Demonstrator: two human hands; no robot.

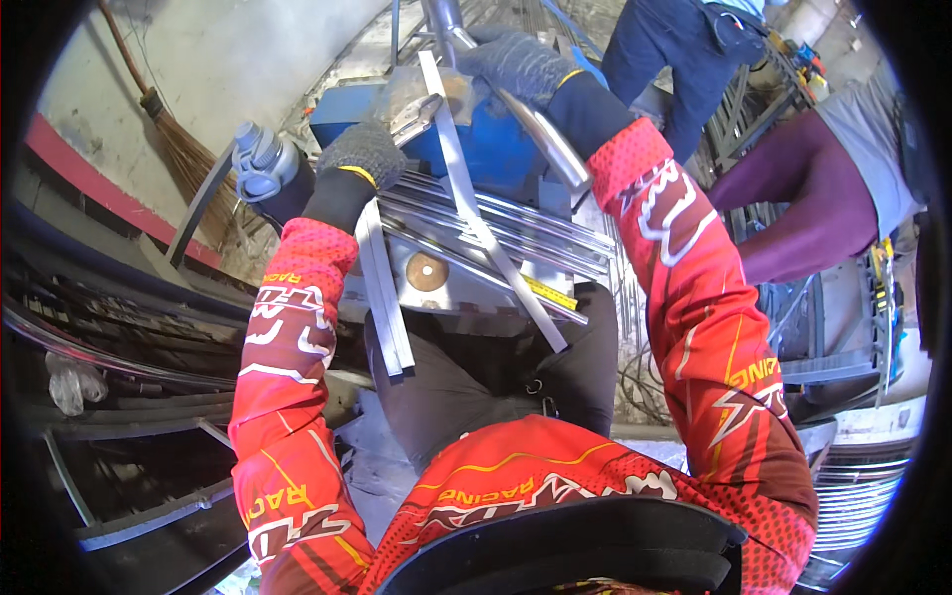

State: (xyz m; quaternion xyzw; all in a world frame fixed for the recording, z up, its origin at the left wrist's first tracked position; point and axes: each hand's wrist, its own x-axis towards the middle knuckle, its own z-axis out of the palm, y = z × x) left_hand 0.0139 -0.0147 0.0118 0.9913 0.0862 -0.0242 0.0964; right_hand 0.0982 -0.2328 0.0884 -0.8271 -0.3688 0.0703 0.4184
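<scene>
My left hand (pixel 362 159), in a dark grey knit glove, is closed on a metal tool like locking pliers (pixel 415 121), its exact kind unclear. The tool meets a long flat metal strip (pixel 464 193), which slants from the far side down over my lap. My right hand (pixel 521 67), gloved alike, is curled round a shiny metal tube (pixel 547 147) that sticks out toward my right forearm; its fingertips are hidden. Between the hands sits a blue metal block (pixel 486 149) with a brownish plate (pixel 441 94) on top.
Several thin metal rods (pixel 516 223) lie across the bench, by a round tan disc (pixel 427 271) and a yellow measuring tape (pixel 548 292). Two pale metal strips (pixel 382 297) lean near my left thigh. A bottle (pixel 263 164) and broom (pixel 174 129) stand left. Two people (pixel 808 188) are at right.
</scene>
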